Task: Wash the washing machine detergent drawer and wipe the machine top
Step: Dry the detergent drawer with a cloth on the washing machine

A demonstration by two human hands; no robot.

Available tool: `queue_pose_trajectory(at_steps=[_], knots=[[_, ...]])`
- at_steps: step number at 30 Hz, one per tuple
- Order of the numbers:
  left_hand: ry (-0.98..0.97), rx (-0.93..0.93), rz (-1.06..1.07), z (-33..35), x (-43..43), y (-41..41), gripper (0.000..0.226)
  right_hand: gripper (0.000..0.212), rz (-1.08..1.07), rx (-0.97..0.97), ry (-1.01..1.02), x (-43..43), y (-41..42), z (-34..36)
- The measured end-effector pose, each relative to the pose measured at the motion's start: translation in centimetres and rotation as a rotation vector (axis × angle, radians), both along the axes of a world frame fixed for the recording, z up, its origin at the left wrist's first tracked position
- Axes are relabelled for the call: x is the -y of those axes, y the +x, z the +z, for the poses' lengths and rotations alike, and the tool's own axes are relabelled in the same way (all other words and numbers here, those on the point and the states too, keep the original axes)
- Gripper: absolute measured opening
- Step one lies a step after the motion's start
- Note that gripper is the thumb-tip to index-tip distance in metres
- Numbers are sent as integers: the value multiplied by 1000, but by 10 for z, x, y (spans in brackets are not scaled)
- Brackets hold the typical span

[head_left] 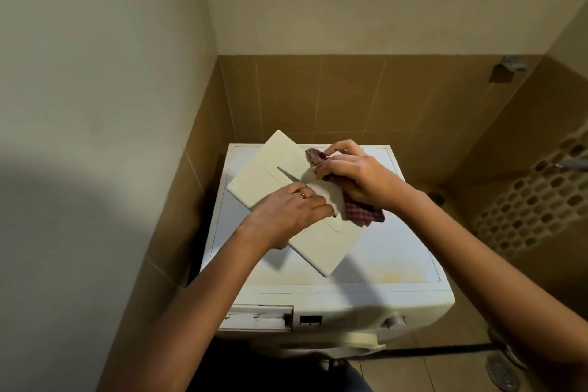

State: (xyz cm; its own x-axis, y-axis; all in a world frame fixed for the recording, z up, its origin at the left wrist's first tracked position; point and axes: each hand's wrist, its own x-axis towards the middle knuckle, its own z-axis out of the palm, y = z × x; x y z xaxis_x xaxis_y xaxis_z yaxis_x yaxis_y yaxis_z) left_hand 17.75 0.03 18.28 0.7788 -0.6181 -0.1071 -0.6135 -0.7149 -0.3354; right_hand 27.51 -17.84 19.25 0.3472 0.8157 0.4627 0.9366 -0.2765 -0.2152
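Tiled corner; washing machine top (pixel 381 251) shows yellowish stain (pixel 391 277) near front edge. Left hand (pixel 292 213) grips white panel (pixel 270 165) by edge, holding it tilted above top, likely to steady it for wiping. Right hand (pixel 353 172) clutches checked cloth (pixel 362 213), pressing it to panel's far side. Drawer slot (pixel 259 317) at machine's front left; cannot tell whether drawer sits inside.

machine top (pixel 381 242) | white panel (pixel 286 169) possibly resting on it | yellowish stain (pixel 391 277) at front
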Motion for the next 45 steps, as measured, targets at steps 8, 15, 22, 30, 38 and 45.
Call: queue_pose_trajectory(at_steps=[8, 15, 22, 30, 38, 45], knots=[[-12, -34, -75, 3, 21, 0, 86, 13, -78, 158, 44, -35, -6, 14], [18, -27, -39, 0, 10, -6, 86, 20, -257, -43, 147, -1, -14, -4], [-12, -45, -43, 1, 17, -6, 89, 20, -172, 70, 224, -13, -24, -11], [-17, -56, -64, -1, 23, -8, 85, 25, -125, 267, -105, -15, -3, -4], [-69, -36, -72, -2, 17, -7, 89, 34, -7, 187, -123, -14, -7, 14], [-106, -39, -105, -5, 28, -9, 86, 20, -137, 63, -38, -39, 1, 6]])
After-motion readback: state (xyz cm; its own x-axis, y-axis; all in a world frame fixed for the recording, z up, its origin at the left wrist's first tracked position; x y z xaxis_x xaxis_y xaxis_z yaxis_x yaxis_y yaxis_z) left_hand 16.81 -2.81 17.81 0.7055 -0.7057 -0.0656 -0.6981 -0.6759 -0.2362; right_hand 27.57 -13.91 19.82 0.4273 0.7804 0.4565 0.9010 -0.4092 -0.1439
